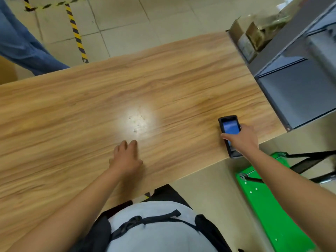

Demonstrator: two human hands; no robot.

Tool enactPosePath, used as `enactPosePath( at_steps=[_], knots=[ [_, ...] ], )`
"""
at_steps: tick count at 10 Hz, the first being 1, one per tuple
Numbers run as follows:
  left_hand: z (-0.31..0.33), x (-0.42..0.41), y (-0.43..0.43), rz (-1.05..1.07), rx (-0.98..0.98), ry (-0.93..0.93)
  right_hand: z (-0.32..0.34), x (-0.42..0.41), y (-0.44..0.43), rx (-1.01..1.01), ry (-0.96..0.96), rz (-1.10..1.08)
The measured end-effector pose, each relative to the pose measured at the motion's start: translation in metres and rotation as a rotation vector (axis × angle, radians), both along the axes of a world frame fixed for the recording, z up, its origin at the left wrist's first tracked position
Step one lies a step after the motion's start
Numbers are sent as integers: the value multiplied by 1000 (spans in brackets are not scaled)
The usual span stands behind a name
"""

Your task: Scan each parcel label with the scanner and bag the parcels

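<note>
Black scanner [230,126] lies half hidden under the right hand [243,138].

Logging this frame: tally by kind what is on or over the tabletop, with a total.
Hands: 2 (left hand open over the table; right hand)
Scanners: 1 (the scanner, gripped by the right hand at the table's near edge)
Total: 3
</note>
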State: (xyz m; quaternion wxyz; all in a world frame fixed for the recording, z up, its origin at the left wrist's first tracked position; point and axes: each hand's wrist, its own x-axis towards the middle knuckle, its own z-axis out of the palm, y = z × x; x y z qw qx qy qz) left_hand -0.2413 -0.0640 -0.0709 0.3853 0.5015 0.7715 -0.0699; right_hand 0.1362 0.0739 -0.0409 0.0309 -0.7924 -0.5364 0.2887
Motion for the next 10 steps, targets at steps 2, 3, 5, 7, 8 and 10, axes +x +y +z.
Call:
enactPosePath(
  at_steps=[2,3,5,7,8,10],
  knots=[
    [-8,28,-8,43,-99,84,-16,29,44,-12,-111,118],
    [-10,32,-7,52,-109,115,-23,31,48,-19,-119,131],
    [-12,40,-8,103,-87,125,-35,31,48,-32,-151,177],
    [-17,43,-9,140,-76,121,-36,31,48,-45,-172,190],
    [-21,42,-12,150,-70,111,-35,32,49,-74,-177,205],
    [-17,28,-27,141,-58,40,-13,30,42,-53,-132,199]
  ],
)
